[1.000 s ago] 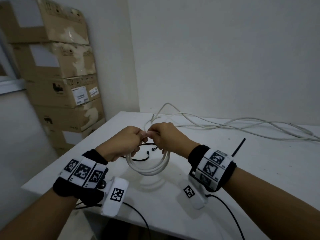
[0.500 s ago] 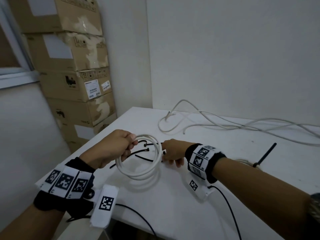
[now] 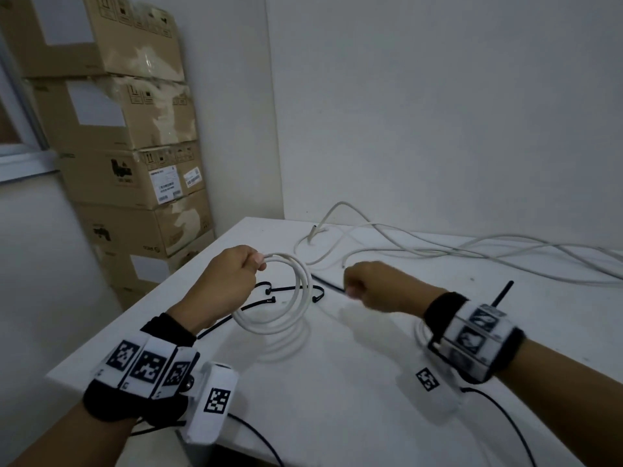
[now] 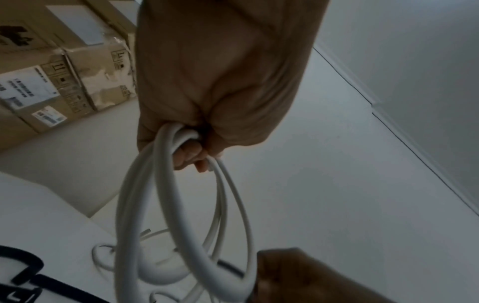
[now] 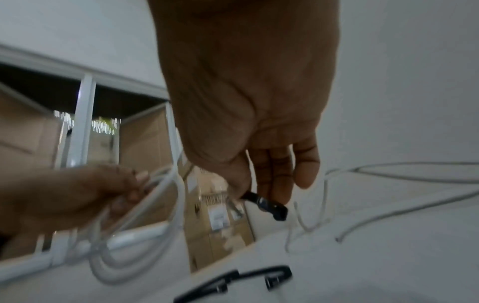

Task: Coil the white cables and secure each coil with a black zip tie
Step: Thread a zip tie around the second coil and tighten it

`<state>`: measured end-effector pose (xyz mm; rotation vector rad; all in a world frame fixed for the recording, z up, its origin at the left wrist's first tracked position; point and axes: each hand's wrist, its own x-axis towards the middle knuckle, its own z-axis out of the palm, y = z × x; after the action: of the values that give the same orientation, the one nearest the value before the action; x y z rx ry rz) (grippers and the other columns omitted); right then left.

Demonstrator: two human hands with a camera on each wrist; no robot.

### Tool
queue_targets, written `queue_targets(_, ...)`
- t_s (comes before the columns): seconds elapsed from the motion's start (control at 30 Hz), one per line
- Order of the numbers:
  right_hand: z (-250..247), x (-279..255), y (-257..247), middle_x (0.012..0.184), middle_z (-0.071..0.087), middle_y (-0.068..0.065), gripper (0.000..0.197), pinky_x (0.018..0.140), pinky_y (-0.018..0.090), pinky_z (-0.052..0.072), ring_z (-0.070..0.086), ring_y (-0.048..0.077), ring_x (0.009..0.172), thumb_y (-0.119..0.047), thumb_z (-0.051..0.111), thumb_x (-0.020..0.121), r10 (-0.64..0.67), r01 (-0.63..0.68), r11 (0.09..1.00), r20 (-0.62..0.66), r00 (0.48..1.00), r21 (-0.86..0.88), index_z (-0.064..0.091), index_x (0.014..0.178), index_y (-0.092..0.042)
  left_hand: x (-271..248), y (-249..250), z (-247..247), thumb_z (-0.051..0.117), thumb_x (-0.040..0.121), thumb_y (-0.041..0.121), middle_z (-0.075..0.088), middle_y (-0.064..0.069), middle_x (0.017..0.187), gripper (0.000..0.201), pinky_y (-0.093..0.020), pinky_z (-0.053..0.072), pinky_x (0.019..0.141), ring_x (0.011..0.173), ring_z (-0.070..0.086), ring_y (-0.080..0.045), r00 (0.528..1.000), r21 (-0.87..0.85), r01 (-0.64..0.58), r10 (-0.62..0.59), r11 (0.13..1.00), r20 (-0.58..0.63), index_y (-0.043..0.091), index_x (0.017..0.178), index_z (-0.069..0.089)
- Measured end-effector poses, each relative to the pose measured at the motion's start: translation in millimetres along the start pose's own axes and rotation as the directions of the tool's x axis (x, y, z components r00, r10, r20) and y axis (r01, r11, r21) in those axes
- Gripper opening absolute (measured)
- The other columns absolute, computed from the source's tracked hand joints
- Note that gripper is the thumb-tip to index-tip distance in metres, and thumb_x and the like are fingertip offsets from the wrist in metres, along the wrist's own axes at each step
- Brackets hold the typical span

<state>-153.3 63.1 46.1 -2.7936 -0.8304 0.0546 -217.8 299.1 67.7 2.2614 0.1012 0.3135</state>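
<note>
A person stands at a white table (image 3: 337, 399), both hands raised just above it. The left hand (image 3: 229, 281) is closed in a fist round the top of a coil (image 3: 279, 298) of white cable, several loops bunched together under the thumb and fingers. The coil hangs down and slightly forward from that fist, its ring roughly upright, with its open face turned toward the right hand.

The right hand (image 3: 374, 288) is just beside the coil, on its right, not touching it. Its thumb and forefinger pinch a black zip tie (image 5: 267, 203) — the wrist view shows the tie's square head poking out past the fingertips, while the other fingers hang loosely curled. In the head view the tie's thin strap runs from that hand away toward the back left, its tip passing close behind the coil.

So the tie lies to the right of the coil, its long axis crossing the ring's face. The right hand is the nearer one to thread it; the left only needs to hold the loops steady.

More black ties (image 3: 290, 293) lie on the table under and behind the coil. Loose white cables (image 3: 472, 251) trail across the far side of the table, well apart from the hands. Cardboard boxes (image 3: 128, 146) are stacked at the left wall.
</note>
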Motion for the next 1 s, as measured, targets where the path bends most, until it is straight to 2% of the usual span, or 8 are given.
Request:
queue_targets(0.1, -29, -35, 3, 0.078, 0.066, -0.004, 0.02, 0.065, 0.024, 0.045, 0.061, 0.009, 0.07, -0.015, 0.047, 0.096, 0.134, -0.035, 0.944, -0.285, 0.949, 0.328, 0.051, 0.078, -0.021, 1, 12, 9, 0.036, 0.103, 0.024, 0.049, 0.002, 0.071, 0.028, -0.027, 0.034, 0.056, 0.062, 0.045, -0.012, 0.995, 0.08, -0.059, 0.065, 0.995, -0.077, 0.013, 0.092, 0.059)
queue_targets(0.2, -46, -75, -14, 0.069, 0.066, 0.0, 0.021, 0.055, 0.013, 0.042, 0.058, 0.002, 0.055, -0.007, 0.046, 0.098, 0.259, 0.194, 0.679, -0.478, 0.839, 0.708, 0.052, 0.078, -0.013, 4, 26, 22, 0.035, 0.103, 0.023, 0.05, -0.003, 0.074, 0.028, -0.027, 0.033, 0.054, 0.062, 0.046, -0.015, 0.992, 0.096, -0.082, 0.09, 0.992, -0.088, 0.012, 0.093, 0.058)
queue_targets(0.27, -44, -97, -27, 0.068, 0.065, 0.002, 0.019, 0.053, 0.015, 0.041, 0.058, 0.007, 0.056, -0.006, 0.044, 0.098, 0.28, 0.324, 0.373, -0.438, 0.854, 0.87, 0.052, 0.081, -0.009, 7, 35, 31, 0.035, 0.103, 0.023, 0.049, -0.003, 0.07, 0.028, -0.028, 0.032, 0.052, 0.059, 0.045, -0.017, 0.991, 0.092, -0.093, 0.101, 0.991, -0.085, 0.011, 0.094, 0.058)
queue_targets(0.37, -29, -117, -39, 0.068, 0.064, 0.001, 0.019, 0.055, 0.021, 0.039, 0.054, 0.013, 0.059, -0.012, 0.043, 0.097, 0.258, 0.284, 0.006, -0.276, 0.926, 0.959, 0.053, 0.081, -0.009, 10, 49, 47, 0.034, 0.103, 0.023, 0.051, -0.003, 0.072, 0.027, -0.028, 0.032, 0.052, 0.062, 0.046, -0.019, 0.989, 0.092, -0.111, 0.119, 0.99, -0.083, 0.012, 0.093, 0.058)
queue_targets(0.53, -2, -116, -39, 0.063, 0.063, -0.002, 0.025, 0.058, 0.024, 0.033, 0.051, 0.012, 0.058, -0.011, 0.039, 0.1, 0.321, 0.108, -0.229, -0.03, 0.946, 0.967, 0.053, 0.079, -0.013, 6, 71, 73, 0.034, 0.103, 0.025, 0.054, -0.001, 0.078, 0.028, -0.026, 0.034, 0.054, 0.065, 0.049, -0.013, 0.986, 0.048, -0.148, 0.151, 0.988, -0.076, 0.013, 0.096, 0.058)
queue_targets(0.7, 3, -96, -23, 0.058, 0.055, -0.002, 0.03, 0.055, 0.022, 0.029, 0.041, 0.011, 0.054, -0.011, 0.033, 0.1, 0.336, 0.042, -0.635, 0.226, 0.914, 0.772, 0.05, 0.076, -0.014, -1, 88, 93, 0.034, 0.103, 0.025, 0.053, 0.003, 0.076, 0.027, -0.03, 0.041, 0.062, 0.068, 0.049, -0.012, 0.976, -0.01, -0.213, 0.212, 0.977, -0.056, 0.014, 0.094, 0.057)
queue_targets(0.83, 0, -80, -15, 0.048, 0.05, -0.003, 0.035, 0.054, 0.023, 0.026, 0.034, 0.012, 0.052, -0.005, 0.024, 0.098, 0.36, 0.113, -0.784, 0.3, 0.883, 0.61, 0.048, 0.074, -0.013, -7, 99, 104, 0.034, 0.103, 0.025, 0.053, 0.001, 0.078, 0.029, -0.027, 0.039, 0.061, 0.069, 0.048, -0.012, 0.965, -0.001, -0.256, 0.255, 0.967, -0.062, 0.011, 0.095, 0.057)
queue_targets(1.0, -7, -75, -23, 0.042, 0.042, -0.004, 0.032, 0.05, 0.022, 0.023, 0.027, 0.01, 0.041, 0.001, 0.022, 0.092, 0.394, 0.101, -0.769, 0.343, 0.853, 0.631, 0.048, 0.077, -0.011, -14, 106, 119, 0.034, 0.103, 0.021, 0.053, 0.003, 0.074, 0.027, -0.012, 0.032, 0.053, 0.066, 0.047, -0.008, 0.952, 0.087, -0.303, 0.305, 0.949, -0.017, 0.008, 0.092, 0.056)
